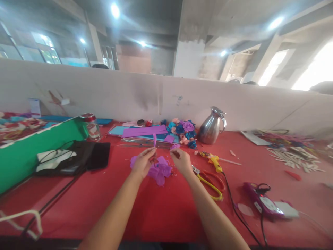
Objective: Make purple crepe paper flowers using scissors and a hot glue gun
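My left hand (144, 162) is closed in a pinch on a narrow purple paper piece (154, 140) that stands up above the fingertips. Opposite it, my right hand (181, 160) is also closed, its fingertips pinched at a small purple paper petal (175, 147). A gap separates the two hands. Below them, several cut purple paper petals (160, 172) lie in a loose heap on the red table, partly covered by my left hand. Just right of my right wrist lie scissors (214, 197) with yellow and orange handles.
A yellow glue gun (215, 162) with a trailing cord lies to the right, before a steel jug (211, 126). Paper flowers (182, 130) and purple paper sheets (144, 131) are at the back. Left are a phone (99, 156) and glass jar (91, 127); right, a purple power strip (262, 201).
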`<state>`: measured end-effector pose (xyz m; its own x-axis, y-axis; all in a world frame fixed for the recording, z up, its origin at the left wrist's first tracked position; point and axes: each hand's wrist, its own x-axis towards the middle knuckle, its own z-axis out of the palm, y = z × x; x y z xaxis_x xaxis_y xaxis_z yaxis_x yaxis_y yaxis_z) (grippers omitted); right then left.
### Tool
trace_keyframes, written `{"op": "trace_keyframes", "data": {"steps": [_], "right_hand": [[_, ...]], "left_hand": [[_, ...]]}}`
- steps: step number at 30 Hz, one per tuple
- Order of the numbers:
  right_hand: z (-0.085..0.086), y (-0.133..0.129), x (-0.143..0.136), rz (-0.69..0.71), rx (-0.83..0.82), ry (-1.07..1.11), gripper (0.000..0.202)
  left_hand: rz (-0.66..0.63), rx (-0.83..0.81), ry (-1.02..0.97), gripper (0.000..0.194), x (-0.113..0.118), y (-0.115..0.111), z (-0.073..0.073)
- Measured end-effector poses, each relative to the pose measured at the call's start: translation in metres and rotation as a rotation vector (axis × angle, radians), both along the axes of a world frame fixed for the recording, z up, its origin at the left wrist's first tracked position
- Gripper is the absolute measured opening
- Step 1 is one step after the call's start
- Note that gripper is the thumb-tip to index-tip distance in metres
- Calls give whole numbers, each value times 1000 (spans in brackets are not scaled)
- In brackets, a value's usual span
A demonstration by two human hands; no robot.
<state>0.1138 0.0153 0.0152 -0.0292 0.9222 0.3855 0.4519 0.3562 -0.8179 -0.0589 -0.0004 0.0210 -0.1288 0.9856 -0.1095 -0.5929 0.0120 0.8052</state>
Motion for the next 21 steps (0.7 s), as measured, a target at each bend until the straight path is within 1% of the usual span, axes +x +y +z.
{"op": "trace_keyframes", "data": {"steps": [2,5,8,10,12,15,18,21], "right_hand": [[-9,-2,-3,-41,-14,-65,20],[-19,-4,7,-44,-25,-167,20],[-22,-6,14,-32,-24,-212,20],[-21,-9,12,8,3,-244,20],[-20,-13,5,82,25,-301,21],[-20,-21,-12,158,2,-444,15],[-20,-24,-29,146,-14,-598,15],[-21,-21,-42,129,-16,-651,13]], "left_hand": [[53,-12,-4,30,-11,3,-4],[79,-26,17,29,-21,3,-6],[64,15,84,29,-19,1,-5],[45,16,150,29,-15,0,-6],[36,0,190,31,-11,-1,-8],[28,-27,215,33,-8,-1,-12],[22,-27,244,33,-8,-1,-14],[21,10,266,30,-8,-2,-16]]}}
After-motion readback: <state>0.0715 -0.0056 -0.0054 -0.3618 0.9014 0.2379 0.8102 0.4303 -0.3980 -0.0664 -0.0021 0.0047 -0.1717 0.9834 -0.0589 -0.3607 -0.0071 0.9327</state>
